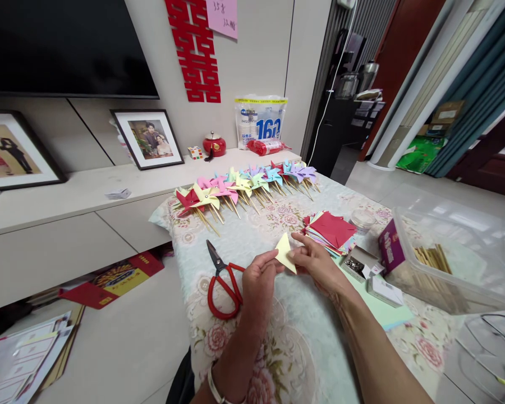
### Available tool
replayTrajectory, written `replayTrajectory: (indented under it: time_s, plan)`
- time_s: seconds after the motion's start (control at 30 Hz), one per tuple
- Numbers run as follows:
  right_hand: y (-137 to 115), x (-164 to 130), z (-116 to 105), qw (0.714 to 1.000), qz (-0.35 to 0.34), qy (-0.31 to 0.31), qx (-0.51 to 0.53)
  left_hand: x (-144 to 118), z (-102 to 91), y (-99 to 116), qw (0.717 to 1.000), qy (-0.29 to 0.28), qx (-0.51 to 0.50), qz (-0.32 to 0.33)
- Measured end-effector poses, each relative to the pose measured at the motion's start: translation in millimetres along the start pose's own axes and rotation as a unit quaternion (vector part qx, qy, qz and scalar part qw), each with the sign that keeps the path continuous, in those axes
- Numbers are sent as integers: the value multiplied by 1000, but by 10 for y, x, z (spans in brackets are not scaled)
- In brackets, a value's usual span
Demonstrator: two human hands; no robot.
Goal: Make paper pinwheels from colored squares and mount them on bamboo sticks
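A pale yellow piece of paper (285, 253), folded to a triangle, is held up over the table between both hands. My left hand (261, 269) pinches its left edge, fingers closed. My right hand (313, 261) grips the right side between thumb and fingers, with the index finger stretched out past the paper. Left of my left hand, scissors with red handles (225, 283) lie on the flowered tablecloth (303, 336), blades slightly apart. Beyond the right hand sits a stack of coloured paper squares (332, 230), a red one on top.
Several finished paper pinwheels on sticks (244, 188) lie in a row at the table's back. To the right are an open box of small metal pins (359, 264), a white box (385, 290), a round clear tub (362, 220) and a plastic bin (446, 280) holding wooden sticks.
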State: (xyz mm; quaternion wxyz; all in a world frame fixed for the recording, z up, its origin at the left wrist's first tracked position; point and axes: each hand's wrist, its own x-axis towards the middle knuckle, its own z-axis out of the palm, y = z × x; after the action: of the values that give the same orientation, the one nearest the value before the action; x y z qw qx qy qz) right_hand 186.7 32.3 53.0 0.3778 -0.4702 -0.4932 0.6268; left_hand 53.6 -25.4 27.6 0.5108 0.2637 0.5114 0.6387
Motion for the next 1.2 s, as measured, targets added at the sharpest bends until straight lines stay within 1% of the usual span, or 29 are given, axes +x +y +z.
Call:
replayTrajectory:
  time_s: [0.07,0.1,0.13,0.17,0.23,0.27,0.3,0.37,0.43,0.5,0.57,0.73,0.83,1.0,1.1,1.2]
  plan:
    - [56,25,-18,998,-38,-3,-56,-5,-24,-4,998,-3,54,20]
    - [81,38,-27,994,-55,7,-92,0,-44,-13,995,3,87,47]
    - [104,49,-36,988,-71,20,-135,10,-69,-24,989,16,122,87]
    - [123,57,-42,979,-84,31,-181,23,-96,-34,977,33,159,137]
    - [151,67,-45,958,-106,30,-266,50,-152,-41,942,69,231,232]
    - [161,68,-41,947,-115,19,-298,59,-175,-37,923,83,267,264]
    - [168,68,-35,938,-123,4,-323,63,-194,-27,904,93,306,283]
    - [180,65,-18,922,-141,-17,-360,51,-211,4,869,107,390,286]
    - [188,63,2,904,-159,-23,-396,19,-206,31,828,110,482,265]
    - [191,63,20,885,-169,-20,-434,-14,-188,39,793,96,551,243]
    - [188,64,37,868,-174,-17,-465,-32,-170,25,771,74,588,232]
    - [174,55,65,826,-188,-24,-530,-10,-147,-23,746,37,630,210]
    - [168,44,73,810,-186,-27,-555,3,-143,-30,743,35,639,197]
    - [150,17,125,823,-154,-1,-547,0,-143,-27,744,43,639,189]
    - [159,5,170,831,-138,0,-539,-4,-142,-14,745,42,640,183]
    - [199,21,182,847,-123,-1,-516,-6,-144,-6,745,38,642,178]
